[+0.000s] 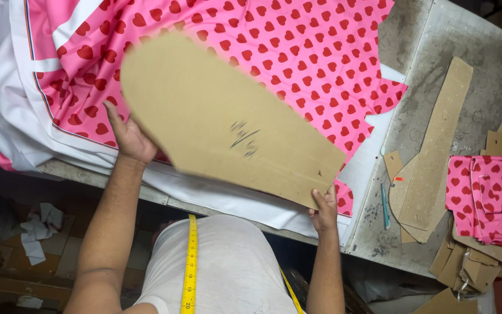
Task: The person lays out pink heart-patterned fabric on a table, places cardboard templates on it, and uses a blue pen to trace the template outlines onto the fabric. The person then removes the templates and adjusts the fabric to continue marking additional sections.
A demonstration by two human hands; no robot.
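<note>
A large brown cardboard pattern piece (216, 116) with a rounded far end is held above pink fabric with red hearts (309, 52). My left hand (126, 136) grips its left edge from underneath. My right hand (323, 212) pinches its near right corner. The fabric lies spread over white cloth (7, 99) on a grey worktable (477, 87). The fabric's right edge is cut in a wavy outline. The pattern looks slightly blurred.
Long cardboard pattern pieces (437, 145) lie on the table at right, beside a teal pen (384, 206). A stack of cut pink heart pieces (486, 197) rests on more cardboard. A yellow measuring tape (190, 261) hangs over my white shirt. Cloth scraps (39, 229) lie on the floor.
</note>
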